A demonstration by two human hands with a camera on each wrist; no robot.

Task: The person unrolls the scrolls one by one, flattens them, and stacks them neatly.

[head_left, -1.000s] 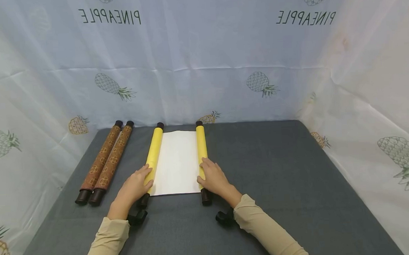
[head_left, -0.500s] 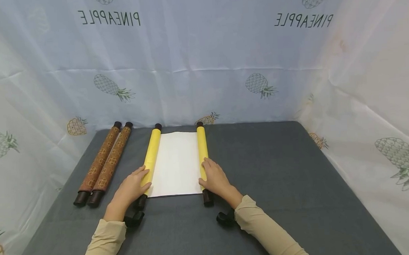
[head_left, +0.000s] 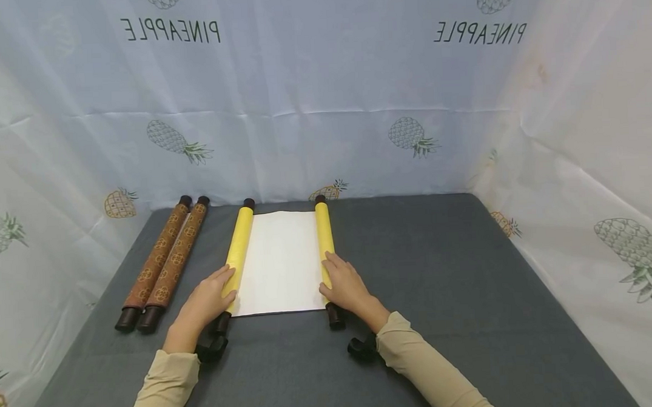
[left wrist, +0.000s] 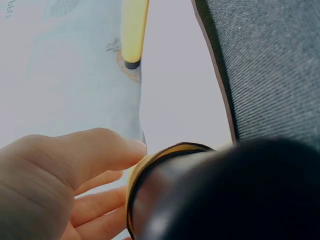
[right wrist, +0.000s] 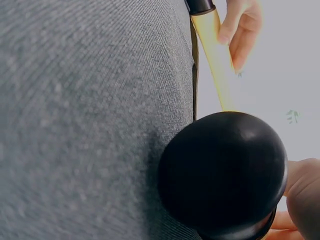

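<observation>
2 yellow rolls (head_left: 241, 236), 1 white sheet (head_left: 282, 263), 2 brown rolls (head_left: 178, 255), 1 table (head_left: 445, 307).

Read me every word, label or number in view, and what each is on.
"PINEAPPLE", mirror-reversed, on the back curtain, left side of the head view.
"PINEAPPLE", mirror-reversed, on the same curtain, right side.
Left wrist view: cut-off lettering on the curtain, too small to read surely.
No lettering shows on the white sheet, yellow rollers or patterned brown rollers.

Up top, your head view looked forward and down over the table (head_left: 461, 307); right in close, both wrist views faced across the same scroll (head_left: 285, 260).
</observation>
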